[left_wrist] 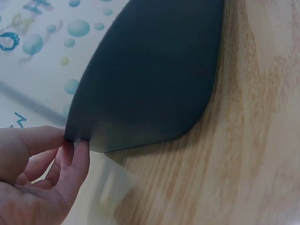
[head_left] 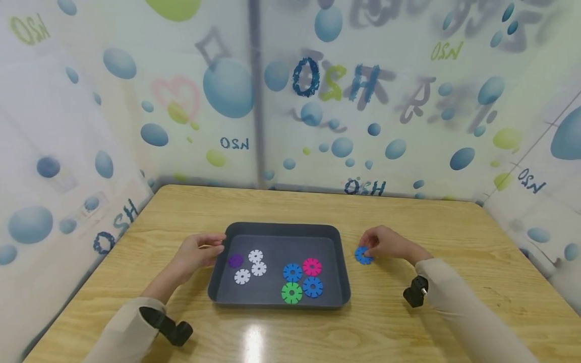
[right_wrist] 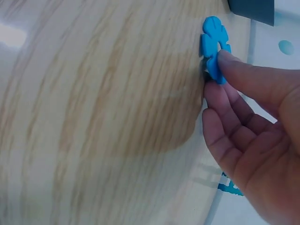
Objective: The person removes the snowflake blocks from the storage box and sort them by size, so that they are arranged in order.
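A dark grey tray [head_left: 278,304] lies on the wooden table. My left hand [head_left: 199,253] holds its left edge near the far corner, fingers and thumb at the rim; in the left wrist view the fingertips of this hand [left_wrist: 44,173] meet the tray wall [left_wrist: 154,79]. Right of the tray, my right hand [head_left: 385,243] pinches a blue notched disc [head_left: 363,255]. The right wrist view shows this blue disc [right_wrist: 214,44] tilted on edge, with the thumb of the hand [right_wrist: 262,122] over its middle and fingers behind.
Inside the tray, white discs [head_left: 242,276] and a purple disc [head_left: 235,260] lie at the left. Blue discs [head_left: 312,287], a pink disc [head_left: 312,266] and a green disc [head_left: 292,292] lie toward the right. A patterned curtain [head_left: 290,126] stands behind the table [head_left: 386,322].
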Demonstrator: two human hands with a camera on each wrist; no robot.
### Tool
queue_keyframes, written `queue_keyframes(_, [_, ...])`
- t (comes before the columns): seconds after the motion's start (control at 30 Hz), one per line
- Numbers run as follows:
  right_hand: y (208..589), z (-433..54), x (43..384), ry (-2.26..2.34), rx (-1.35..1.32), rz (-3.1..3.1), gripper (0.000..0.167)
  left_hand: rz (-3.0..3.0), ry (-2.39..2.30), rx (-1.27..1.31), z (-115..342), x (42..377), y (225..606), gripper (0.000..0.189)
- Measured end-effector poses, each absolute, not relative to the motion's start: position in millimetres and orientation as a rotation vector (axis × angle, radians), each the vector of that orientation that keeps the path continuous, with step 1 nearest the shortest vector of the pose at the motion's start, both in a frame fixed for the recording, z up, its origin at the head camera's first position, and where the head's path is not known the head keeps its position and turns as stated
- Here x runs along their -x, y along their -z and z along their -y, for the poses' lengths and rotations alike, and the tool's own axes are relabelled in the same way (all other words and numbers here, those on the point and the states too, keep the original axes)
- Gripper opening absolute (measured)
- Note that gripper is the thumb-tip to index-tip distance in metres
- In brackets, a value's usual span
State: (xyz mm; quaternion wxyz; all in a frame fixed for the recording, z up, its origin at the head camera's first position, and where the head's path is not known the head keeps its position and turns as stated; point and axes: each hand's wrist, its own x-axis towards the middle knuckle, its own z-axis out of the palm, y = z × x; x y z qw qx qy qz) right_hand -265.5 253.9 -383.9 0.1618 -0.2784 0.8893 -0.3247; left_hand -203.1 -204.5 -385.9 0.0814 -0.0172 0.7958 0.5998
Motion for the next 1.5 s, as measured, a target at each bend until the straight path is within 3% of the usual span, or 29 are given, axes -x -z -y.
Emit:
queue_keyframes(0.6, [385.6,-253.0,263.5,0.930,0.806,-2.518,0.012,-2.366,-1.800,0.046,205.1,202.8,384.5,0.038])
queue_keyframes(0.97, [375.2,-251.0,263.6,0.927,0.763,-2.594,0.022,-2.368,-1.806,0.051,205.2,203.7,386.3,0.038])
queue_keyframes(1.5, [340.2,-185.9,259.8,0.932,1.007,-2.463,0.025,-2.377,-1.804,0.053,204.7,202.1,385.0,0.038])
